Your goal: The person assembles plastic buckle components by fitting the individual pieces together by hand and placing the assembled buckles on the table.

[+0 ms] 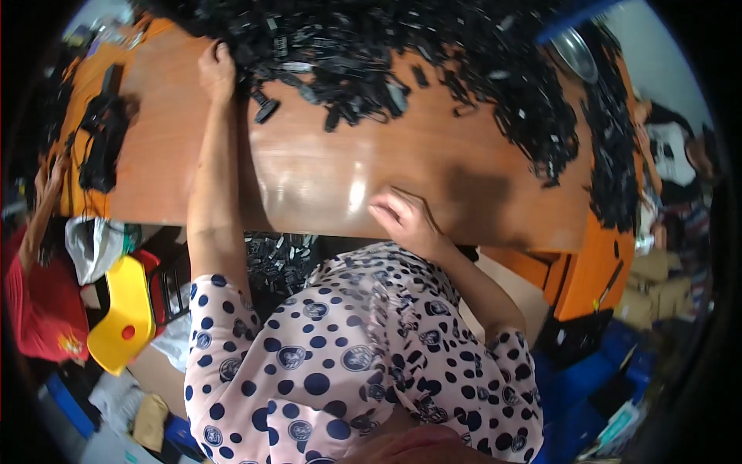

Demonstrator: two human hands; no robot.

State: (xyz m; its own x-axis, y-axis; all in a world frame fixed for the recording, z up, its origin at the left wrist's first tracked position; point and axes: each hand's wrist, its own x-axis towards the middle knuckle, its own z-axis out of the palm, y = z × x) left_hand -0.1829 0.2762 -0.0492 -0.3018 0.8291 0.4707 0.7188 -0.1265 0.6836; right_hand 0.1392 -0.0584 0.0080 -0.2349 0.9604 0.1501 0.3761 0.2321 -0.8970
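Note:
A large heap of black corded pieces (340, 66), which look like bundled cables with plugs or small adapters, covers the far side of the brown table (309, 170). At the heap's left end is my left hand (218, 71), arm stretched out and fingers curled in; whatever they may hold is hidden. One black piece (266, 108) lies at the heap's near edge, just right of that hand. My right hand (403, 220) is by the table's front edge, its fingers folded together, with nothing showing in them.
A metal bowl (576, 56) sits at the far right beside more black pieces (612, 155). To the left are a black cable bundle (102, 143), a yellow chair (124, 313) and a person in a red shirt (50, 298). Another person (671, 151) is at the right. More small pieces (278, 261) lie below the table edge.

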